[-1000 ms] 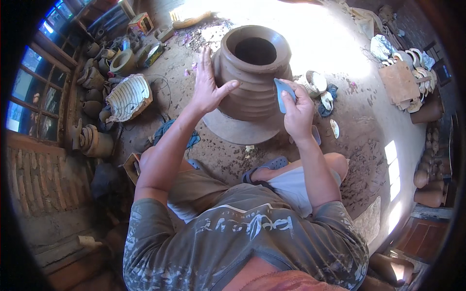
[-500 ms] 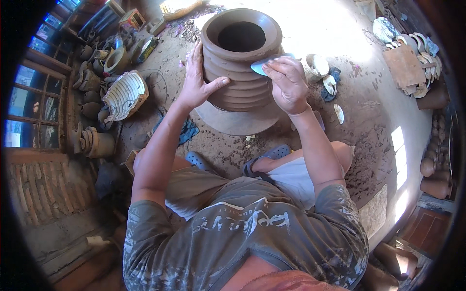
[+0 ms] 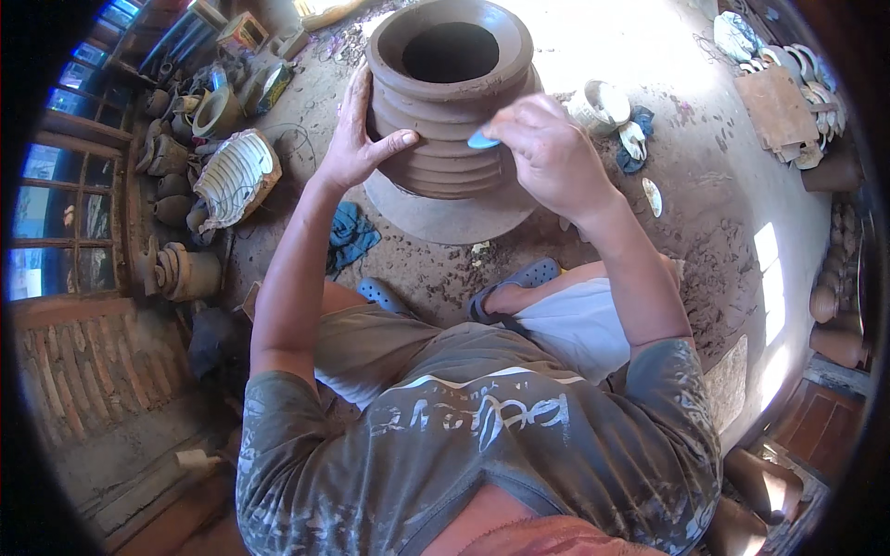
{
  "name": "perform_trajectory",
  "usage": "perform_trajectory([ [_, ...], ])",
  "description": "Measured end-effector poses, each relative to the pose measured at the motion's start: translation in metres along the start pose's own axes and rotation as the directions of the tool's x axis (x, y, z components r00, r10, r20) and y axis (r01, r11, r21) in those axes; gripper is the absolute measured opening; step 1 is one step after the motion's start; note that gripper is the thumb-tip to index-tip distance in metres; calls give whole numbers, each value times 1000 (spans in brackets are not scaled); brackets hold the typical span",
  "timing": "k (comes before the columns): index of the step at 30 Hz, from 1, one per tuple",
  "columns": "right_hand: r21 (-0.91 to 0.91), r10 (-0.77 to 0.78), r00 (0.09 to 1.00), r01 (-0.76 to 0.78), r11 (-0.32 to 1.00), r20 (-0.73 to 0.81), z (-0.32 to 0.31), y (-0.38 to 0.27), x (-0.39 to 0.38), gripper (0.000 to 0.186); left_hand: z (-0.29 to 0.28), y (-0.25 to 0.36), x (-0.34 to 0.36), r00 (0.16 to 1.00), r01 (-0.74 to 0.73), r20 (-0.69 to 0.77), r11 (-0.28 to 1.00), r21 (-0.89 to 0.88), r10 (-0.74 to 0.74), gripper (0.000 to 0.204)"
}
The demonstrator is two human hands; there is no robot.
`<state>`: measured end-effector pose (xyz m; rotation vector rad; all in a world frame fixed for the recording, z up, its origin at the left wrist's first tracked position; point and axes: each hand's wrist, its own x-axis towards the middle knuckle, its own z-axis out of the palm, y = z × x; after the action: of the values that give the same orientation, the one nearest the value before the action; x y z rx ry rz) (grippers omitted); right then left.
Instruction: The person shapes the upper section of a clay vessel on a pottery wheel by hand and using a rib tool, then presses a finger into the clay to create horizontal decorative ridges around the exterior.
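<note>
A brown wet-clay pot (image 3: 445,139) with a wide flared rim and ridges around its body stands upright on a round grey wheel or board (image 3: 450,220) in front of me. My left hand (image 3: 362,139) lies against the pot's left side, fingers stretched upward and thumb out across a ridge. My right hand (image 3: 556,157) pinches a light-blue flat scraper (image 3: 483,139) whose edge meets the pot's right-hand ridges. Most of the scraper is hidden by my fingers.
A pale bucket (image 3: 599,107) stands right of the pot, with a dark blue cloth (image 3: 636,141) beside it. A white ribbed mould (image 3: 239,179) lies to the left. Another blue cloth (image 3: 352,239) sits on the floor near my feet. Several pots line the left wall.
My right hand has moved down and inward along the pot, turning the scraper so that less of it shows. The whole view has shifted slightly; my left hand stays on the pot's side.
</note>
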<state>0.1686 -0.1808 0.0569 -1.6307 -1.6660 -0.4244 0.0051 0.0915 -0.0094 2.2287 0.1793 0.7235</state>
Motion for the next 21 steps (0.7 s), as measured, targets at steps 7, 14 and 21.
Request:
perform_trajectory([
  [7, -96, -70, 976, 51, 994, -208, 13, 9, -11, 43, 15, 14, -5, 998, 38, -61, 990, 134, -30, 142],
  [14, -201, -136, 960, 88, 976, -244, 45, 16, -4, 33, 12, 12, -3, 999, 6, -45, 998, 61, -3, 142],
  [21, -181, -115, 980, 84, 980, -163, 34, 3, -31, 30, 9, 7, -3, 998, -25, -51, 990, 138, 33, 140],
])
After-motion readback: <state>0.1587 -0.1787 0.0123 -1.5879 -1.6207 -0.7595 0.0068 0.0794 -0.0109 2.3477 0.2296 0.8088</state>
